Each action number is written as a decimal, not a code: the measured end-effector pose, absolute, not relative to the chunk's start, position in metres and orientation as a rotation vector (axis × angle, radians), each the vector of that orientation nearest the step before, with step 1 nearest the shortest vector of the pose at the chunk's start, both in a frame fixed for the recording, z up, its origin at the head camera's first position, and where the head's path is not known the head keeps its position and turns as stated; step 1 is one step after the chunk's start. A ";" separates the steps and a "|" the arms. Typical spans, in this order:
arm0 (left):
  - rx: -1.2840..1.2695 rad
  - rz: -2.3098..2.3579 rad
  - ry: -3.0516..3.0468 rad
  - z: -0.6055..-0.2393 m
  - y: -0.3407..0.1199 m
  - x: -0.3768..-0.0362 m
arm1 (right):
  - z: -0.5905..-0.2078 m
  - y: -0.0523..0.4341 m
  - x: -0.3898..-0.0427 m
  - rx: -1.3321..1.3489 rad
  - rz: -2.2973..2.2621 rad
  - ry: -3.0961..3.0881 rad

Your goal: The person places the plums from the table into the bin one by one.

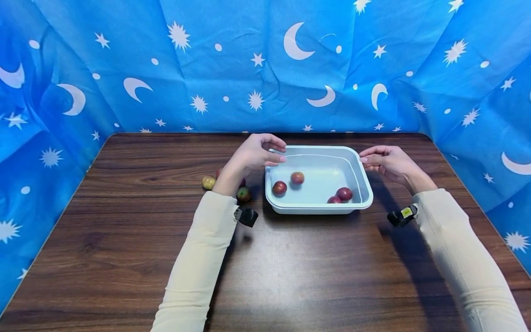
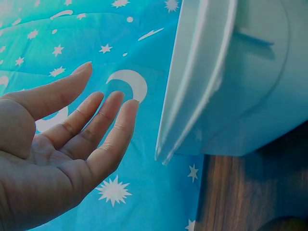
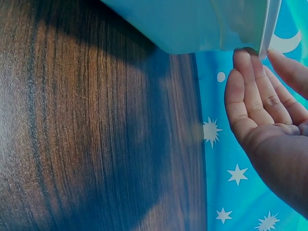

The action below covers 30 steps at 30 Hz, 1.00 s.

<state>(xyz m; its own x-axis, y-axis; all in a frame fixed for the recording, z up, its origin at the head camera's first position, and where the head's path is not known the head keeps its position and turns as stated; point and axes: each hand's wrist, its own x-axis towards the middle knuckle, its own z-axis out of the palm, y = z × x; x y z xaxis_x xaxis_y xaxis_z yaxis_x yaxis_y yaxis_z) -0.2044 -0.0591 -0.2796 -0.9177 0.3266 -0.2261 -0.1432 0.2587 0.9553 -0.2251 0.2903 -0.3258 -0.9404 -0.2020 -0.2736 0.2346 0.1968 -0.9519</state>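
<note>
A white plastic basin [image 1: 319, 210] sits on the table with several small dark-red fruits inside, plum-like in look; one fruit [image 1: 280, 188] lies near its left wall. My left hand [image 1: 259, 152] hovers by the basin's back left corner. In the left wrist view its fingers are loosely bent and apart from the rim [image 2: 197, 86], holding nothing. On the other side, my right hand [image 1: 390, 163] pinches the right rim. The right wrist view shows the thumb at the rim [image 3: 269, 29] and the fingertips [image 3: 242, 57] against the wall underneath.
Left of the basin, partly hidden behind my left forearm, lie several more fruits, among them a yellowish one [image 1: 208, 182] and a green-red one [image 1: 244, 194]. A blue curtain [image 1: 232, 69] with moons and stars surrounds the brown wooden table [image 1: 124, 240].
</note>
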 end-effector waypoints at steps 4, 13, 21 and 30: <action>0.148 1.705 2.150 -0.281 -0.063 -0.204 | -0.325 0.290 -0.225 0.023 -1.823 2.106; 0.146 1.701 2.168 -0.282 -0.072 -0.206 | -0.325 0.290 -0.224 0.029 -1.823 2.094; 0.125 1.705 2.174 -0.281 -0.080 -0.206 | -0.326 0.289 -0.225 0.049 -1.813 2.112; 0.106 1.703 2.172 -0.281 -0.088 -0.206 | -0.328 0.289 -0.226 0.030 -1.846 2.112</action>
<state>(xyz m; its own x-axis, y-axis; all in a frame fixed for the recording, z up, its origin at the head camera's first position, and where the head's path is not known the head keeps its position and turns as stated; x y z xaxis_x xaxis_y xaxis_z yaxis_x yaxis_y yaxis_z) -0.2063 -0.0883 -0.2811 -0.9261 0.2866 -0.2452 -0.1697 0.2638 0.9495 -0.2263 0.2889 -0.3277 -0.9437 -0.2014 -0.2623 0.2330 0.1580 -0.9596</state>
